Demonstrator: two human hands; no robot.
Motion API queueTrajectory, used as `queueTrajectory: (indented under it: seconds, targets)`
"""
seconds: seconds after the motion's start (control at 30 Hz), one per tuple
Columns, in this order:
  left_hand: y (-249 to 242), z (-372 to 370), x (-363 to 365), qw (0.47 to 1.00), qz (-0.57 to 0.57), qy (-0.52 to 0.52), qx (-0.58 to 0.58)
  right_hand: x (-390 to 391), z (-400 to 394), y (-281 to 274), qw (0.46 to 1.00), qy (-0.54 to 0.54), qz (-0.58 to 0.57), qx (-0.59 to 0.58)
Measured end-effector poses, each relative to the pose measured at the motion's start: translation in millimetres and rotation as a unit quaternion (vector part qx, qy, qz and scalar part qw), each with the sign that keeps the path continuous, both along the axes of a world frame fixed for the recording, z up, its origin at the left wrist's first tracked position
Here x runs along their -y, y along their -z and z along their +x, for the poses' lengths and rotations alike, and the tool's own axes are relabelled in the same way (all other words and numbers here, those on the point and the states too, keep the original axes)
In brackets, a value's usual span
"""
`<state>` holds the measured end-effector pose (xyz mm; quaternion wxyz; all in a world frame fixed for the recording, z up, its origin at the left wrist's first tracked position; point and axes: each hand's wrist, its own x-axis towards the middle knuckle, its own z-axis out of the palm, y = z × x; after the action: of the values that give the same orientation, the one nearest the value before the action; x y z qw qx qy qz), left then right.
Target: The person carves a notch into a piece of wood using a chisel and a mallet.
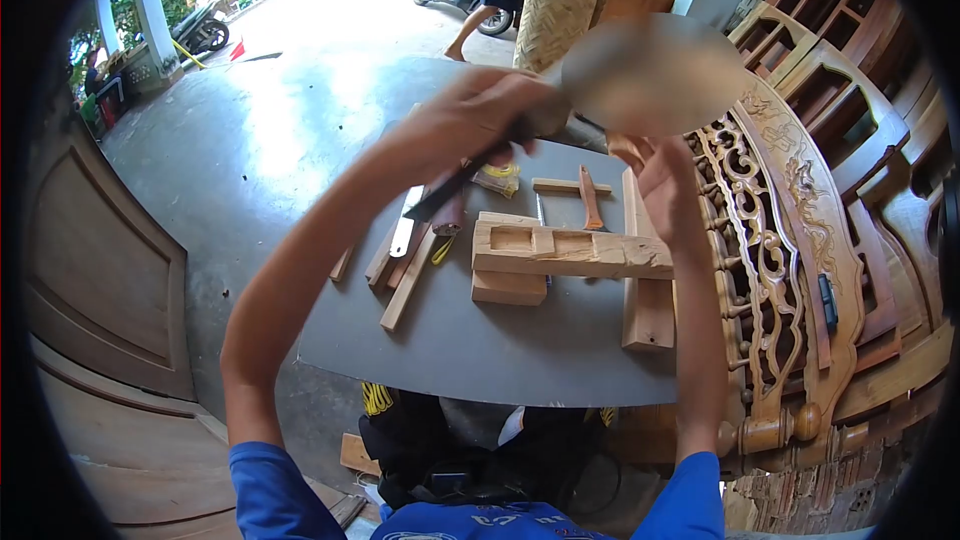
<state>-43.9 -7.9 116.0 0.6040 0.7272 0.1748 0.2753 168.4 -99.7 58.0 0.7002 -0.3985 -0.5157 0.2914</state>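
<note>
Raised above the table, my left hand (490, 110) is closed around a dark, flat, elongated tool (460, 178) that slants down to the left. Its exact kind is unclear. My right hand (662, 185) is raised at the right, its fingers partly hidden by a blurred patch, so its grip cannot be made out. Below both hands, a pale wooden piece with two rectangular recesses (575, 262) lies across a short wood block (508, 288) and a longer beam (650, 315). Behind it are a brush with a wooden handle (590, 202) and a thin wood strip (553, 186).
Wood strips (408, 285), a white ruler-like piece (404, 225) and a yellow-marked bag (497, 178) lie left on the grey table (440, 370). Carved wooden furniture (785, 230) stands right. Beyond are a woven roll (555, 18), a person's leg (472, 32) and motorbikes.
</note>
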Motion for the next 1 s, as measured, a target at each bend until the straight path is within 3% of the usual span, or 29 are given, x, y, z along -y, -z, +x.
queueTrajectory:
  seconds: [0.07,0.13,0.17,0.23,0.3,0.47,0.57,0.67,0.8,0.93,1.0]
  targets:
    - [-5,14,19,0.994,0.02,0.101,-0.032,7,-24,-27,0.982,-0.141,0.099,-0.078]
    - [-1,26,28,0.979,0.039,0.201,-0.009,12,-30,-37,0.978,-0.163,0.125,0.021]
    - [4,31,26,0.975,0.078,0.207,0.007,15,-39,-39,0.973,-0.165,0.152,-0.053]
    - [15,40,20,0.963,0.156,0.215,0.037,16,-35,-31,0.969,-0.16,0.166,-0.087]
    - [24,37,17,0.959,0.22,0.178,0.02,17,-47,-25,0.968,-0.107,0.172,-0.147]
    - [52,-2,-14,0.95,0.305,0.035,-0.054,13,-35,-4,0.939,-0.115,0.2,-0.256]
    - [64,-24,-26,0.976,0.165,0.063,-0.13,14,-15,-3,0.918,-0.112,0.245,-0.291]
    - [74,-38,-14,0.933,0.257,0.086,-0.236,15,-14,1,0.935,-0.065,0.248,-0.243]
    - [108,-38,-5,0.922,0.323,0.02,-0.213,21,-25,13,0.943,-0.021,0.266,-0.2]
    - [109,-38,-5,0.938,0.25,-0.005,-0.238,29,-33,15,0.953,-0.046,0.285,-0.096]
    - [106,-38,-4,0.946,0.232,-0.006,-0.226,37,-35,11,0.967,-0.037,0.235,-0.089]
